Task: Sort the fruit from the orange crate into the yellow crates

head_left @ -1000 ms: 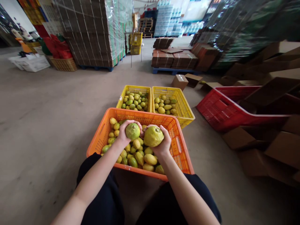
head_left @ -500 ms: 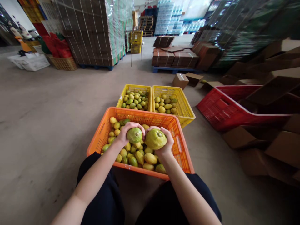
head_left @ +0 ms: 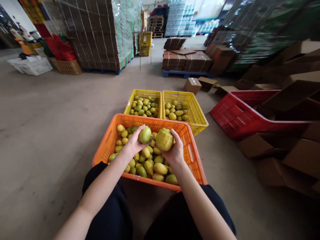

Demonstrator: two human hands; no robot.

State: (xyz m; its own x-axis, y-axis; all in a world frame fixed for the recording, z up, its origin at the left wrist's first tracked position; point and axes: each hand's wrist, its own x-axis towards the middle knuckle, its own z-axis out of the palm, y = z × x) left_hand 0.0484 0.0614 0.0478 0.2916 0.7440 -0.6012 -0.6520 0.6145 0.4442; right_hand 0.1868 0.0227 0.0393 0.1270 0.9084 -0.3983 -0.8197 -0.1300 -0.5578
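My left hand (head_left: 134, 142) is closed on a green lemon (head_left: 144, 135), with the thumb along its upper left side. A larger, lumpy yellow-green lemon (head_left: 164, 140) sits in my right hand (head_left: 175, 150), the fingers wrapped round its right side and underside. Both fruits are held side by side, slightly apart, over an orange crate (head_left: 197, 166). Inside that crate lie many loose lemons (head_left: 149, 167), yellow to green. My wrists and the held fruits hide part of the pile.
Two yellow crates (head_left: 200, 115) with more lemons stand just beyond the orange one. To the right are a red crate (head_left: 226, 116) and opened cardboard boxes (head_left: 272, 173). Wrapped pallet stacks (head_left: 92, 36) and a blue pallet of flat cartons (head_left: 186, 61) stand farther back.
Both hands have turned the lemons, so the stem ends that faced me no longer show. The hands have moved slightly apart and the fruits a little upward.
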